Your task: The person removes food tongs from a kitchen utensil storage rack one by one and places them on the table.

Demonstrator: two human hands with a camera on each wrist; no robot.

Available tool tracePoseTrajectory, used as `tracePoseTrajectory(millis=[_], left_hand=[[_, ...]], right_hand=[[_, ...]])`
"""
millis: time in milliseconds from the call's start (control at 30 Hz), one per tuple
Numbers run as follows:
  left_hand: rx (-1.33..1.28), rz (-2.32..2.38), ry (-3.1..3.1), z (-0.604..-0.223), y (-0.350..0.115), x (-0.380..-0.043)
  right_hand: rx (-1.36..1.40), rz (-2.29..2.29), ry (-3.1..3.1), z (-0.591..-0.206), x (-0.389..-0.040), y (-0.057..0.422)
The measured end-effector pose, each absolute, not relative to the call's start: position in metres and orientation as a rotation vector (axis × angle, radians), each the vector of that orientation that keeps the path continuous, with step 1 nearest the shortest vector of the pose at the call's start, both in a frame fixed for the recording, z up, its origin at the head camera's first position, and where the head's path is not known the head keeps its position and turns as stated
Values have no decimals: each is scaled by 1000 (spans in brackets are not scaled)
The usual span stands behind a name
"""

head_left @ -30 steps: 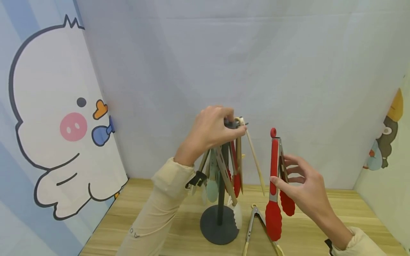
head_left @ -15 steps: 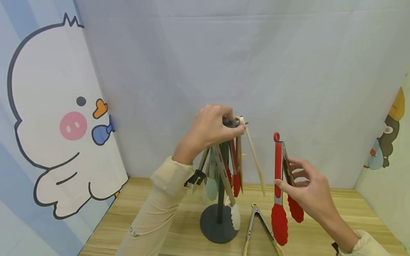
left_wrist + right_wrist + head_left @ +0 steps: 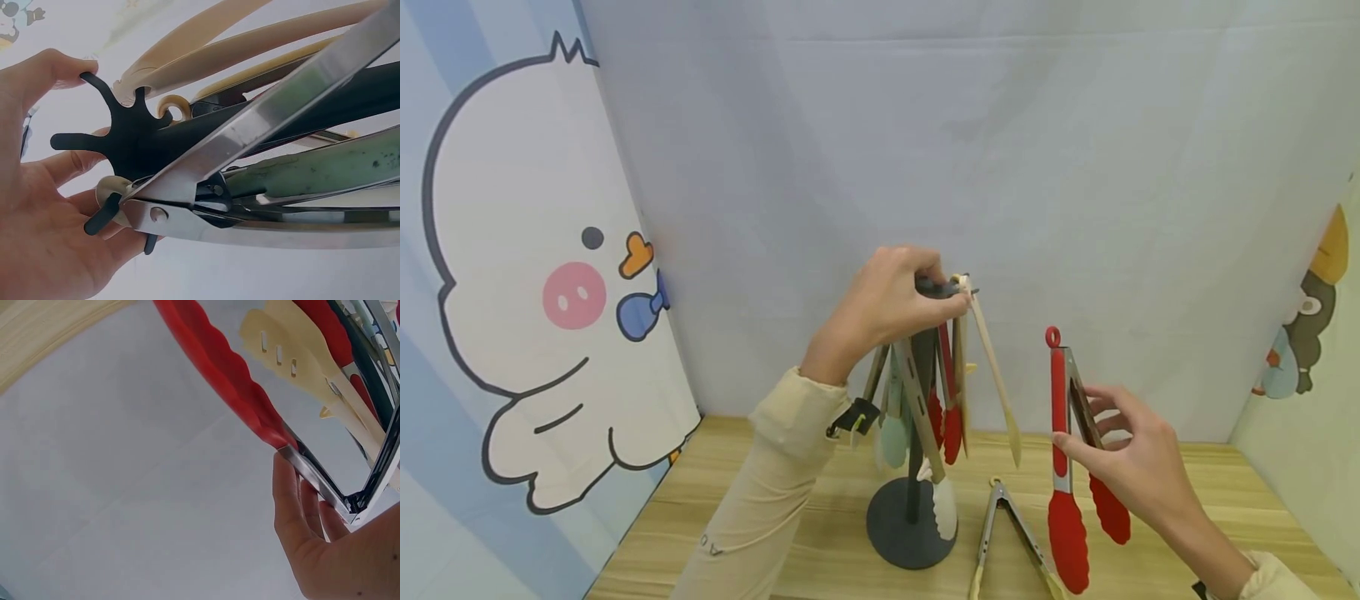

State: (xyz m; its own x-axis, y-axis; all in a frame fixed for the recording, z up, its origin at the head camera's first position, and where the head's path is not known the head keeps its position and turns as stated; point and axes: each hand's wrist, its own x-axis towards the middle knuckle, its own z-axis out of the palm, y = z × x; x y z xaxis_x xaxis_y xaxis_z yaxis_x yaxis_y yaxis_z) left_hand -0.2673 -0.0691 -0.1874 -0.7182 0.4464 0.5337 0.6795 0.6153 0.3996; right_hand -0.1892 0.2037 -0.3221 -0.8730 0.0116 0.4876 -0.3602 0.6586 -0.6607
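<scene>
My left hand (image 3: pixel 887 292) grips the top of a dark hanging stand with a round base (image 3: pixel 887 533). The left wrist view shows its fingers spread around the curved hooks (image 3: pixel 81 142). Several tongs hang from these hooks: white-tipped tongs (image 3: pixel 917 392), pale green tongs (image 3: pixel 893 442), red tongs (image 3: pixel 952 433) and cream tongs (image 3: pixel 1000 379). Right of the stand, my right hand (image 3: pixel 1138 462) holds another pair of red tongs (image 3: pixel 1060 408) by its handles, thumb on one arm and fingers on the other. These tongs hang spread apart, ring up and scalloped tips down.
A pair of metal tongs with yellowish tips (image 3: pixel 988 542) lies spread on the wooden table (image 3: pixel 1187 517), just right of the stand. A pale cloth wall (image 3: pixel 1112 167) rises behind, and a cartoon-printed panel (image 3: pixel 512 250) stands at the left.
My right hand has moved down and to the right with the red tongs, away from the stand. My left hand stays at the stand's top, and the white-tipped tongs have shifted slightly left.
</scene>
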Motion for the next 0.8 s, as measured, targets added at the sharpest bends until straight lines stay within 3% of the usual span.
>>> tracePoseTrajectory(millis=[467,800], left_hand=[[-731,-760,-2520,-187,-64,-255],[-767,-743,-2490,-187,-64,-257]], right_hand=[[191,1024,-2521,-330,-190,213],[164,981,-2564,-336,-191,218]])
